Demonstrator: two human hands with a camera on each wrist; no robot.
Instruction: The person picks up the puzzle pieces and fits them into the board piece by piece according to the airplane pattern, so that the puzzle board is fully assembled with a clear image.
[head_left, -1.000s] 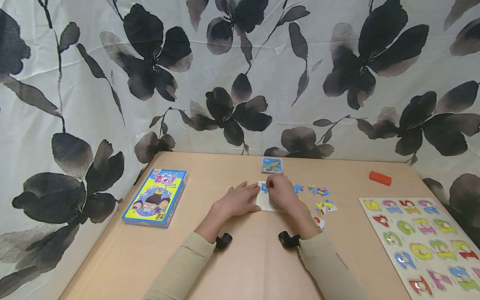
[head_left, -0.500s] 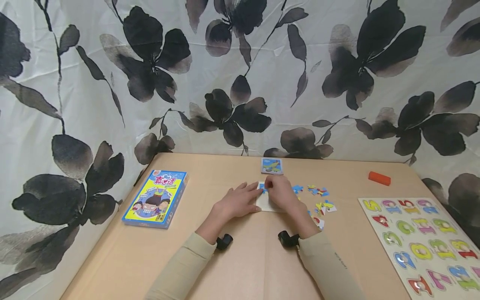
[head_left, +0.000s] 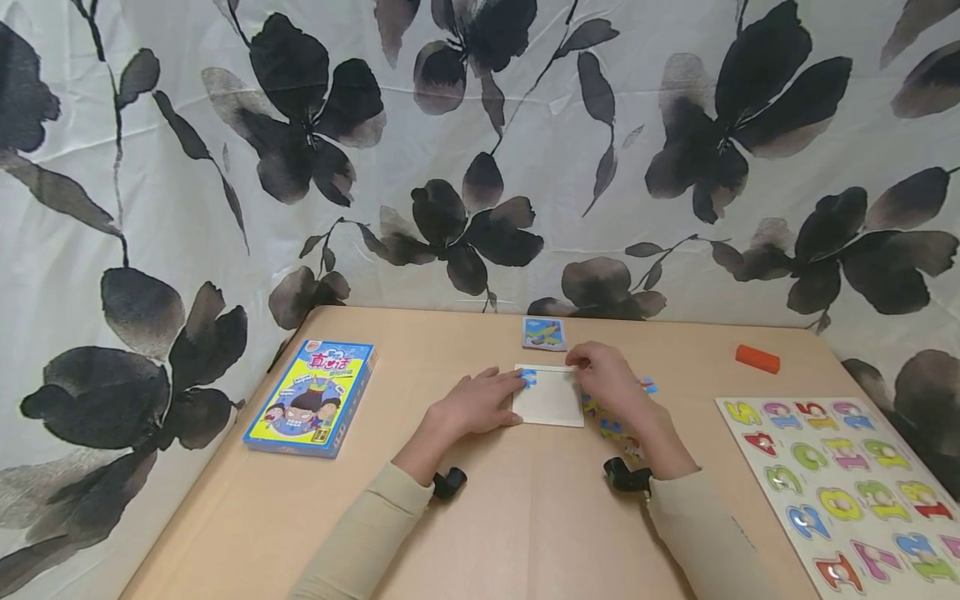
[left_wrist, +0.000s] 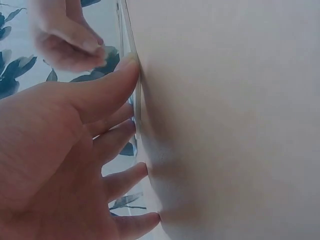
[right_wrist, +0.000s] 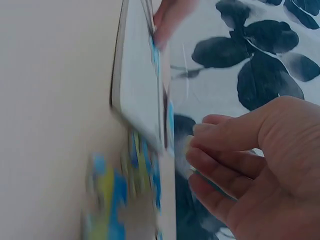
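Left hand spread, I touch the 9 o'clock edge of the white board; a blue puzzle section sits in its 10 o'clock corner. Beyond, at 12, lies the picture card. My right hand, fingers loosely bent at 2, partly hides loose pieces; 0.5 s ago it covered more board.

1. The tabletop appeared smooth and wood-toned, with a soft sheen.
2. The white board looked smooth and matt.
3. The puzzle pieces resembled printed card.
4. The box showed smooth printed card.
5. The backdrop was creased cloth; the sleeves, matt fabric.
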